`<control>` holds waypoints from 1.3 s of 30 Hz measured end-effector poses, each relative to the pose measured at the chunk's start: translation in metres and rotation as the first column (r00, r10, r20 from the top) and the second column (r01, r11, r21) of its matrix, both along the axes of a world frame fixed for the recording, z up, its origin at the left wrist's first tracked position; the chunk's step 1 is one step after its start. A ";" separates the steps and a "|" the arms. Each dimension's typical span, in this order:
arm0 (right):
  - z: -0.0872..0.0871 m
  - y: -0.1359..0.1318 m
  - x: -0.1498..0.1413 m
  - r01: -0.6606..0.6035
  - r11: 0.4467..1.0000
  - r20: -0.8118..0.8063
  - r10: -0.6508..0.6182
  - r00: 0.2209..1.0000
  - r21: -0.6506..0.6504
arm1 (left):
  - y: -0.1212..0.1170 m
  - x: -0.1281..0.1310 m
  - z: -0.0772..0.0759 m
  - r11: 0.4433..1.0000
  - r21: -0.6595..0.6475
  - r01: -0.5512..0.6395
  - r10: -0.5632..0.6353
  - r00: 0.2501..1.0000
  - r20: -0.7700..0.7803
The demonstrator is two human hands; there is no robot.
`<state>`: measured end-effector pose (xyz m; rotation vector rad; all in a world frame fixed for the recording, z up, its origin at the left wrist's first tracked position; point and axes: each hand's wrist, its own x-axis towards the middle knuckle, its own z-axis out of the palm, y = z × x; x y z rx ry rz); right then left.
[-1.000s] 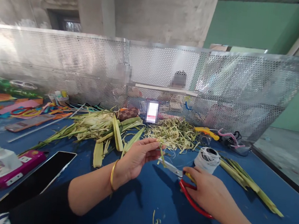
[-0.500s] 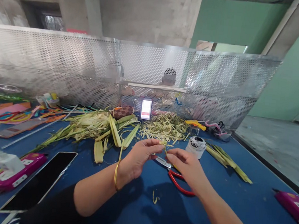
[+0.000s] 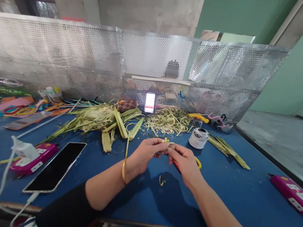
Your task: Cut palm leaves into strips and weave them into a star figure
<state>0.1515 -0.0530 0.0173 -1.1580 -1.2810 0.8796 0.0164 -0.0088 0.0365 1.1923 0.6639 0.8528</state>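
My left hand (image 3: 143, 155) and my right hand (image 3: 185, 161) meet above the blue table (image 3: 230, 188), both pinching a small pale green leaf piece (image 3: 166, 141) between their fingertips. A gold bangle sits on my left wrist. Red-handled scissors (image 3: 197, 163) lie on the table under my right hand, mostly hidden by it. A small curled leaf scrap (image 3: 161, 181) lies on the table below the hands.
A heap of green palm leaves (image 3: 98, 120) and shredded strips (image 3: 168, 121) lies behind the hands. A white thread spool (image 3: 198, 138), more leaves (image 3: 228, 148), a phone (image 3: 56, 166), pink boxes (image 3: 293, 190) (image 3: 34, 155) and a perforated metal screen (image 3: 92, 59) surround them. People sit behind the screen.
My right hand let go of the scissors, left them on the table and came up to the leaf piece held by my left hand. The view shifted back and down.
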 end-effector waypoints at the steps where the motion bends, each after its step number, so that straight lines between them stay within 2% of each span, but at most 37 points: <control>1: -0.001 0.000 -0.001 0.003 1.000 0.005 -0.003 1.000 0.000 | 0.000 0.000 -0.002 1.000 -0.020 0.002 -0.002 1.000 0.013; 9: -0.007 -0.004 -0.008 0.061 0.996 0.226 -0.075 0.971 0.068 | 0.005 0.003 -0.012 0.993 -0.064 -0.095 0.096 0.995 0.014; 11: -0.008 -0.003 -0.008 0.093 0.994 0.212 -0.103 0.972 0.060 | 0.006 0.002 -0.010 0.993 -0.093 -0.079 0.081 0.997 0.017; 14: -0.011 -0.002 -0.008 0.107 0.993 0.132 -0.112 0.985 0.045 | 0.007 -0.002 -0.005 0.985 -0.169 0.036 -0.031 0.999 0.028; 16: -0.012 -0.001 -0.007 0.095 0.995 0.096 -0.098 0.991 0.035 | 0.008 -0.005 -0.003 0.982 -0.169 0.080 -0.080 0.997 0.008; 18: -0.013 -0.001 -0.008 0.085 0.996 0.091 -0.086 0.992 0.024 | 0.007 -0.005 -0.004 0.993 -0.103 0.055 -0.059 0.997 -0.040; 22: -0.013 -0.001 -0.009 0.056 0.998 0.129 -0.058 0.990 0.022 | 0.006 -0.001 -0.008 0.998 0.001 -0.065 0.065 0.996 -0.065; 24: -0.012 -0.001 -0.010 0.057 0.998 0.125 -0.059 0.990 0.023 | 0.007 -0.001 -0.009 0.998 -0.025 -0.059 0.057 0.997 -0.057; 30: -0.009 -0.002 -0.008 0.104 0.994 0.048 -0.104 0.993 0.020 | 0.009 -0.006 -0.002 0.974 -0.189 0.123 -0.121 0.992 0.022; 32: -0.009 -0.002 -0.008 0.103 0.994 0.076 -0.105 0.992 0.026 | 0.008 -0.006 -0.003 0.981 -0.165 0.105 -0.107 0.994 -0.003; 36: -0.010 -0.002 -0.008 0.097 0.995 0.131 -0.099 0.986 0.024 | 0.008 -0.003 -0.008 0.999 -0.044 -0.016 0.014 0.999 -0.049; 39: -0.009 -0.004 -0.009 0.089 0.996 0.100 -0.090 0.991 0.017 | 0.009 -0.004 -0.007 0.998 -0.069 -0.016 0.011 0.998 -0.061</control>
